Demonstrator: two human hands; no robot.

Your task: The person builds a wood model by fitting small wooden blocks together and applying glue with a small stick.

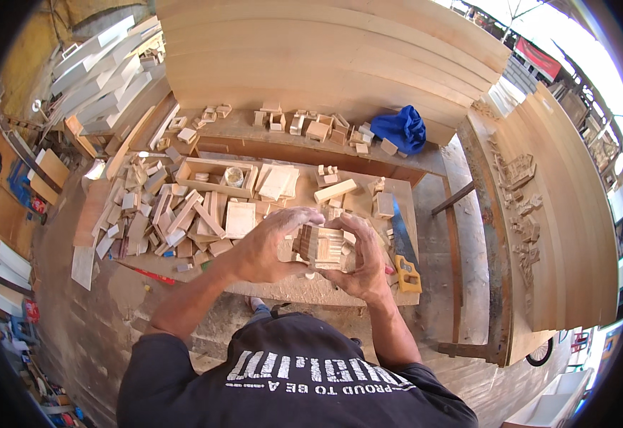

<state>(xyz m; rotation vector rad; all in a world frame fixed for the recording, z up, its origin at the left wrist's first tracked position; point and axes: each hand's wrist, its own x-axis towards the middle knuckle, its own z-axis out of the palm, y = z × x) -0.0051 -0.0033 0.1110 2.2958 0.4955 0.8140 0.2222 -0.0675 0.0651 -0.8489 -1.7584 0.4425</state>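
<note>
Between my two hands, above the front part of the workbench [304, 289], is a small wooden block piece [328, 247] with ridged, layered faces. My left hand [274, 239] curls round its left side, thumb below and fingers over the top. On the opposite side my right hand [363, 253] grips it with bent fingers. A handsaw [405, 267] with a yellow handle and a bluish blade lies just right of my right hand. Beyond the held piece rest a pale wood strip [335, 192] and some small blocks. Sawdust covers the bench below.
Wood offcuts [176, 217] heap up at the left, beside an open wooden box [215, 178] holding a jar. Thin square boards [278, 182] lie behind. Small assemblies and a blue cloth [401, 130] line a back ledge under stacked planks [325, 53]. More planks [561, 214] stand right.
</note>
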